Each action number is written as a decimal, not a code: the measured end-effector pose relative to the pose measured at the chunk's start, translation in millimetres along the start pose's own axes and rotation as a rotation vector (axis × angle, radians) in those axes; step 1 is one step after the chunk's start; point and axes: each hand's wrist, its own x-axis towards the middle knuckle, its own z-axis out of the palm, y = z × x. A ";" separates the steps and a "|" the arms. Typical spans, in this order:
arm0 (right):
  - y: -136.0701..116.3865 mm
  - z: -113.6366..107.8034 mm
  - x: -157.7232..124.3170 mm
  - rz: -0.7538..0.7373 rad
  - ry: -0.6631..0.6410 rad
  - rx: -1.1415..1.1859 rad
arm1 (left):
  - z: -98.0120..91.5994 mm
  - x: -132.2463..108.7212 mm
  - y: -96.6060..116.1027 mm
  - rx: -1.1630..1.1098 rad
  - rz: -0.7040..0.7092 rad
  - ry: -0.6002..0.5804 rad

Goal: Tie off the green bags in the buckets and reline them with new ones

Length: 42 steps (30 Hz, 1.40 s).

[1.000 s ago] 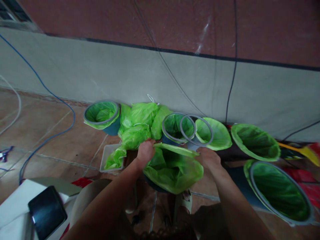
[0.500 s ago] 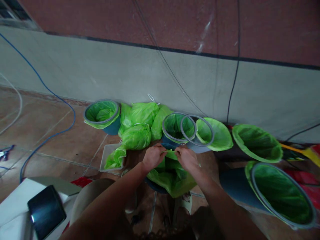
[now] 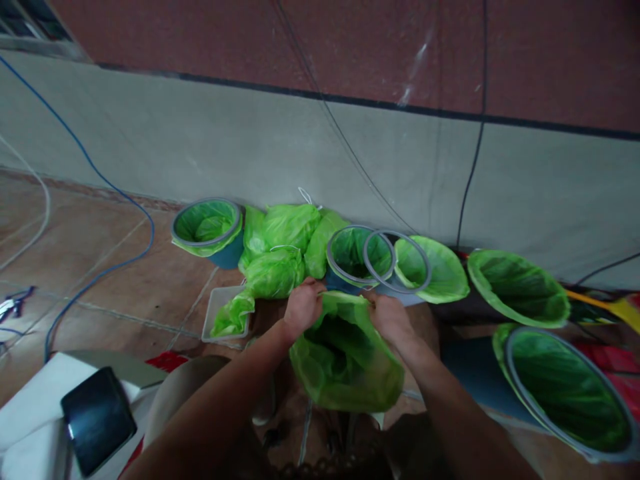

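Your left hand (image 3: 301,308) and right hand (image 3: 391,319) each have fingers closed on the rim of the translucent green plastic bag (image 3: 345,360), held open above the tiled floor (image 3: 150,287). Lined grey-rimmed bins (image 3: 357,257) and tied green bags (image 3: 280,250) crowd the wall just beyond.

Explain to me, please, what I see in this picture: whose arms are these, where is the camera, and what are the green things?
The camera sits on a person's head and looks forward and down, so both bare arms are that person's own. The left hand and right hand each grip the rim of a green bag and hold its mouth open between them. The floor is tiled and meets a wall. Along the wall stand several bins lined with the same green bags, some with a grey ring on top. A pile of filled bags lies between two bins. A blue cable runs over the floor, and a dark phone lies at lower left.
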 end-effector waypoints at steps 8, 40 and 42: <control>-15.0 8.3 2.1 -0.319 0.125 0.190 | 3.5 -4.9 10.4 -0.027 0.047 -0.067; -25.4 7.1 -2.0 -0.413 0.086 0.213 | 7.0 -5.0 12.7 -0.115 0.143 -0.079; -24.1 4.9 -1.8 -0.316 0.095 0.141 | 5.4 -5.2 12.5 -0.038 0.124 -0.097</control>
